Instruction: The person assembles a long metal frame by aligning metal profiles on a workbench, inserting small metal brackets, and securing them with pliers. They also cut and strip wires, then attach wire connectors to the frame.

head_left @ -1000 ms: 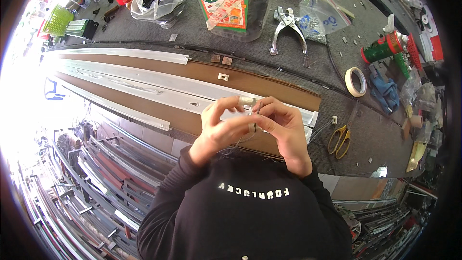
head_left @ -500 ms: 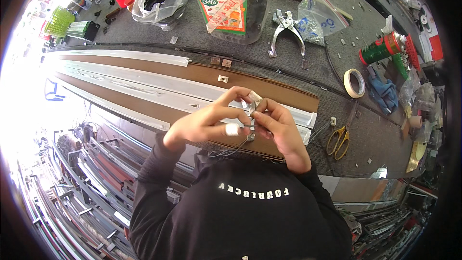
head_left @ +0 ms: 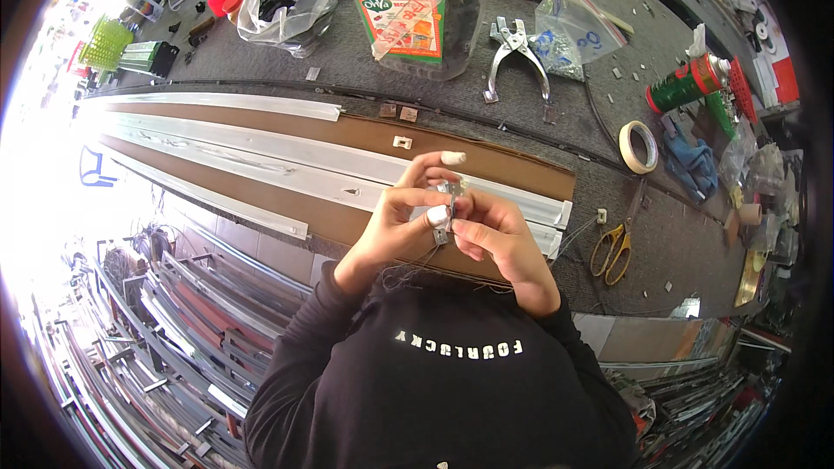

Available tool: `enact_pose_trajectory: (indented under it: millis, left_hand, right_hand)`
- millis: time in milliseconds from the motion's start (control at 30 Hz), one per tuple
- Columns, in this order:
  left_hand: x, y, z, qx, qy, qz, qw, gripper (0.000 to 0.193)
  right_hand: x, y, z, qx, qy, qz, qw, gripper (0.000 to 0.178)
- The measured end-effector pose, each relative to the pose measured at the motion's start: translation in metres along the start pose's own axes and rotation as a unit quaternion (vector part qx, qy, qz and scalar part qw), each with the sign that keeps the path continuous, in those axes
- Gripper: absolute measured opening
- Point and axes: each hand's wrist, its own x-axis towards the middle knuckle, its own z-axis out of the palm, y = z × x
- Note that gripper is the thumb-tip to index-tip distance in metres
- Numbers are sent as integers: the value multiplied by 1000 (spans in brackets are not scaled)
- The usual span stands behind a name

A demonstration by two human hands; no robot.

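Observation:
My left hand (head_left: 404,219) and my right hand (head_left: 502,234) meet over the white metal profiles (head_left: 287,175). Between their fingertips is a small shiny metal fitting (head_left: 448,188), partly covered by the fingers. White wrapping covers the left thumb tip and the tip of a raised left finger. Both hands pinch at the piece, with the right thumb and fingers closed at its right side. Thin grey cords (head_left: 408,274) trail below the hands. Another small metal bit (head_left: 440,236) shows just under the fingers.
The profiles lie on brown cardboard (head_left: 365,132) with a small white clip (head_left: 402,142). To the right are yellow-handled scissors (head_left: 612,254), a tape roll (head_left: 638,148) and a blue cloth (head_left: 691,161). Pliers (head_left: 517,56), a zip bag (head_left: 565,35) and a plastic jar (head_left: 460,26) stand farther back.
My left hand has shifted right and closed in; its thumb now pinches at the fitting, while one wrapped finger has lifted away. My right hand stays nearly in place.

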Motion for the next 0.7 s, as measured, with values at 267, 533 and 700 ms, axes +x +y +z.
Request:
enact_pose_trajectory:
  millis: [267, 533, 700]
  left_hand:
    - [1, 3, -10, 5, -29, 0, 1000, 15]
    - [-6, 0, -21, -111, 41, -14, 993, 13]
    - [-12, -3, -15, -169, 145, -24, 975, 11]
  right_hand:
    - [2, 6, -8, 89, -33, 64, 993, 17]
    - [-2, 2, -9, 31, 35, 22, 999, 16]
    - [-1, 2, -10, 30, 29, -4, 999, 15]
